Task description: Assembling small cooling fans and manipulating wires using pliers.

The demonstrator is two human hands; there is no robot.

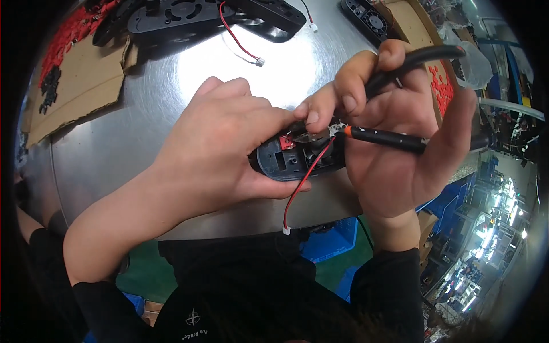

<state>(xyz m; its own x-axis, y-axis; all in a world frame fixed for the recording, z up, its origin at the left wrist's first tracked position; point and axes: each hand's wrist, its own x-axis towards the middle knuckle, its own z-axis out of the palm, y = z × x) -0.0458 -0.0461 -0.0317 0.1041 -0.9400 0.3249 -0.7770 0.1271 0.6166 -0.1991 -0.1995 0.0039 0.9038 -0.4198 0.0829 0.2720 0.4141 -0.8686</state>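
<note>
1. Clock is read from the black plastic housing (273, 163), mid-view, just above the near edge of the steel table (154, 134).
2. Left hand (229, 128) at 9–10 o'clock: closed on the housing, thumb along the near side, fingers on the far side.
3. Right hand (394, 134) at 2–3 o'clock: palm turned up, holding black-handled pliers (389, 138). Handles spread; steel jaws over the housing. Can't tell whether the jaws grip anything.
4. Right fingertips sit at the housing's far edge, next to the left fingers; contact unclear.
5. Red square part (286, 142) seated inside the housing, near its upper edge.
6. Red-black wire (305, 178) runs from by the plier jaws over the housing, hanging toward 6 o'clock, white connector (287, 231) on its end.
7. 11 o'clock: larger black housings (171, 22), second red-black wire (233, 35).
8. 1 o'clock: another black housing (361, 17).
9. 10 o'clock: cardboard (91, 86) with red parts (66, 34).
10. 5 o'clock, below table: blue crate (334, 243).
</note>
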